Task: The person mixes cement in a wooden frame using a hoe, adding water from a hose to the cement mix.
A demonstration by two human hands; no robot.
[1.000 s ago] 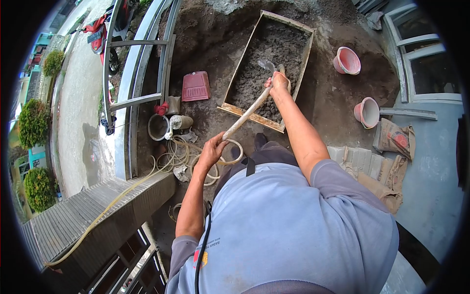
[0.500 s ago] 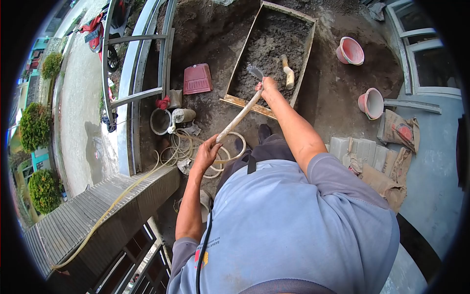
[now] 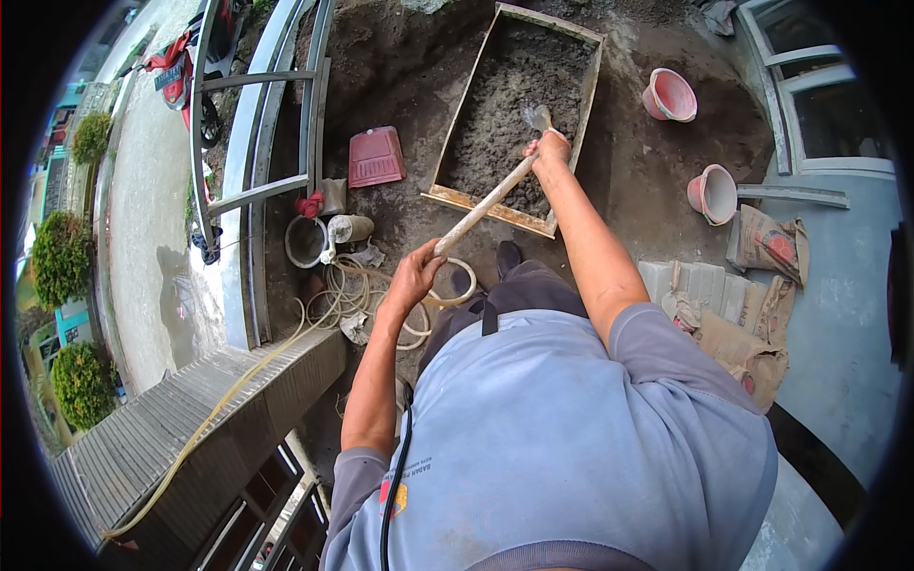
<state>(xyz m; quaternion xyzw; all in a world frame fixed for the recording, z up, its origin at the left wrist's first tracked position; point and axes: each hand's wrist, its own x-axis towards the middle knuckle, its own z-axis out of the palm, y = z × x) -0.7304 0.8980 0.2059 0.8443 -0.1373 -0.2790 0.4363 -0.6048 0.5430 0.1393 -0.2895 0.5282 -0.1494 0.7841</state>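
Observation:
With my left hand (image 3: 415,276) I grip the rear end of a long pale wooden handle. My right hand (image 3: 550,154) is wrapped round the same shovel (image 3: 487,202) close to its head. The shovel's grey metal head (image 3: 537,117) lies against the wet grey mortar (image 3: 505,90), its edge partly hidden in the mix. A shallow wooden mixing box (image 3: 487,209) holds the mortar, and my right hand is above its right half. Below my left hand is a loop of pale hose (image 3: 455,287).
Two pinkish buckets (image 3: 669,95) stand right of the box. A red plastic dustpan-like piece (image 3: 375,157) lies to its left. Coiled hose (image 3: 347,295) and a round tub (image 3: 308,240) are at lower left. Grey blocks (image 3: 700,290) and sacks (image 3: 747,347) lie at right, near a metal frame (image 3: 257,81) opposite.
Both hands and the shovel have shifted to the right, and the shovel head has moved from the box's left part toward its middle right. Both hands keep their grip.

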